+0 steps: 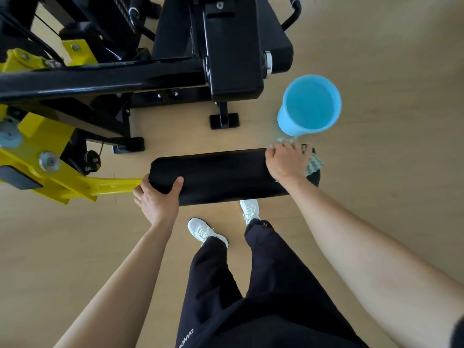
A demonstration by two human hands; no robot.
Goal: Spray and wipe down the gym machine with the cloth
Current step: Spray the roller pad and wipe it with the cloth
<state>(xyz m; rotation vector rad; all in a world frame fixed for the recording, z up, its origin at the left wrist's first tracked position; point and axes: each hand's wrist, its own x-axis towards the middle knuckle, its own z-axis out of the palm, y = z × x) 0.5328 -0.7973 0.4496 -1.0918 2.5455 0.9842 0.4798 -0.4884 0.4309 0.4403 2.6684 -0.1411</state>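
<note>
A black padded roller (pixel 221 175) lies crosswise in front of me, fixed to the yellow arm (pixel 82 187) of the black gym machine (pixel 150 76). My left hand (pixel 157 197) grips the roller's left end, thumb on top and fingers curled round its edge. My right hand (pixel 286 160) presses a green-and-white patterned cloth (pixel 313 164) onto the roller's right end. The cloth shows beyond my fingers and mostly lies hidden under the hand. No spray bottle is in view.
A light blue bucket (pixel 310 104) stands on the wooden floor just beyond the roller's right end. The machine's black feet (pixel 224 121) rest on the floor behind the roller. My legs and white shoes (pixel 206 232) are below it.
</note>
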